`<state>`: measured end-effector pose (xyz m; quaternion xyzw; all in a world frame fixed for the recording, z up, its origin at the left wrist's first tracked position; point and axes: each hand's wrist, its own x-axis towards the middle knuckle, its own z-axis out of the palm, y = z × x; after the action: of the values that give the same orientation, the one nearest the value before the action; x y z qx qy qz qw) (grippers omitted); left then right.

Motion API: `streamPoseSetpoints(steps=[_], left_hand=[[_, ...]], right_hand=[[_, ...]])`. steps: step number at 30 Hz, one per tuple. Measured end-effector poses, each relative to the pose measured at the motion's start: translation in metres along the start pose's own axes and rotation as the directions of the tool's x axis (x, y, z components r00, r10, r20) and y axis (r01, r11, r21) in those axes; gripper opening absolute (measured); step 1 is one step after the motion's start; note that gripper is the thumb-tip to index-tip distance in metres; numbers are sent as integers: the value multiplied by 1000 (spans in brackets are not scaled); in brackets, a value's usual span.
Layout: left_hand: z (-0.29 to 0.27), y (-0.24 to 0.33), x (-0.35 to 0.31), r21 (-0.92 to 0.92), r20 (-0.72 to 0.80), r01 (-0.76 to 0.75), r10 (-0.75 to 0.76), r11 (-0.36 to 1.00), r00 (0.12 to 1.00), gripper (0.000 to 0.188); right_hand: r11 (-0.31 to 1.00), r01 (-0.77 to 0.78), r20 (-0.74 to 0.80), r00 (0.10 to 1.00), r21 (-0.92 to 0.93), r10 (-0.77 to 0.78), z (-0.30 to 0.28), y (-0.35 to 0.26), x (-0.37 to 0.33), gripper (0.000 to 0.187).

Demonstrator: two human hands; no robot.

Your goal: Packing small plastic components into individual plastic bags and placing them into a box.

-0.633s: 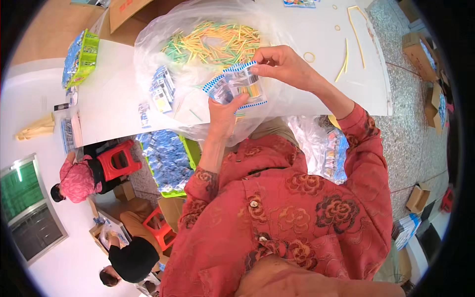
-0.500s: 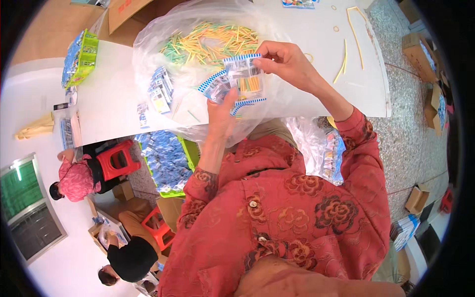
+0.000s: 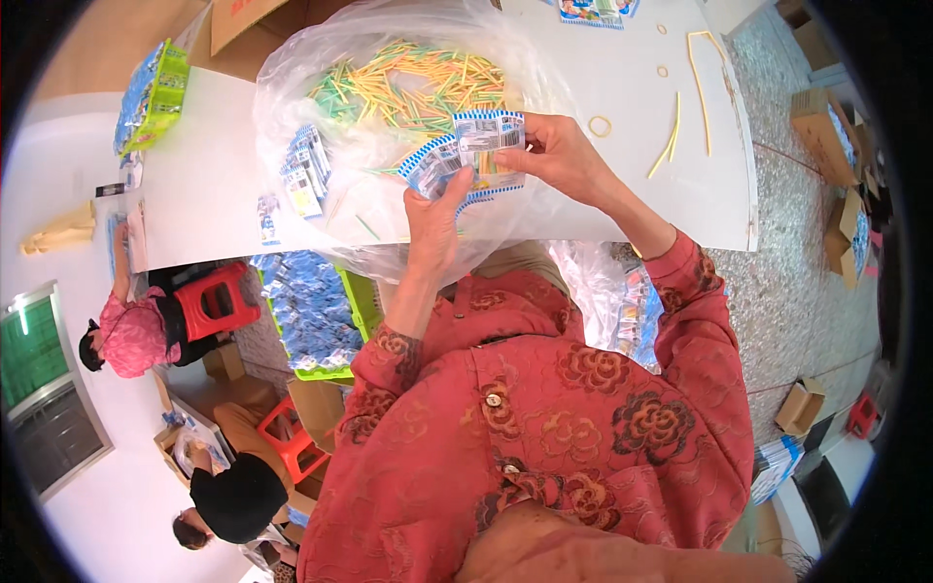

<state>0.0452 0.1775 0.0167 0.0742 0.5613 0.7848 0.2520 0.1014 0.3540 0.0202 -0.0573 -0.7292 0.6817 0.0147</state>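
Note:
Small clear-and-blue plastic packets [image 3: 428, 165] are fanned out in my left hand [image 3: 433, 219], thumb pressed across their lower part. My right hand [image 3: 559, 155] pinches the edge of another packet [image 3: 491, 136], which overlaps the fan on its right side. Thin yellow and orange sticks show through the packet at the right. Just beyond my hands, a heap of short green, yellow and orange sticks [image 3: 418, 83] lies on a spread clear plastic bag [image 3: 282, 83]. Left of the heap rests an overlapping row of similar packets [image 3: 307, 175].
Under the white table's [image 3: 194, 219] near edge stands a green crate [image 3: 364, 306] full of blue packets. Another green crate [image 3: 173, 97] sits at the far left. Rubber bands [image 3: 600, 126] and long yellow strips [image 3: 671, 141] lie at right. Two people work at left near red stools [image 3: 219, 299].
My right hand has come slightly down and right, bringing its packet down over the sticks-filled packet beside the fan. The whole view has shifted a little.

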Motion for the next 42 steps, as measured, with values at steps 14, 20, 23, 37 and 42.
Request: streamPoseSetpoints(steps=[14,20,23,37,42], left_hand=[[-37,0,3,-34,-32,36,-37,999,999,20],[-77,14,-13,14,-183,-46,48,999,982,15],[-107,21,-25,24,-271,-79,83,997,959,15],[-220,39,-75,-60,-502,-153,103,986,859,15],[-233,48,-89,-111,-536,-162,78,981,841,13]], right_hand=[[924,220,-204,934,-314,-292,10,-20,-6,17],[767,218,-71,943,-604,-324,21,32,8,17],[733,253,-88,916,-631,-392,34,19,21,16],[848,354,161,935,-395,-316,216,15,163,22],[868,259,147,965,-423,-216,257,32,200,26]])
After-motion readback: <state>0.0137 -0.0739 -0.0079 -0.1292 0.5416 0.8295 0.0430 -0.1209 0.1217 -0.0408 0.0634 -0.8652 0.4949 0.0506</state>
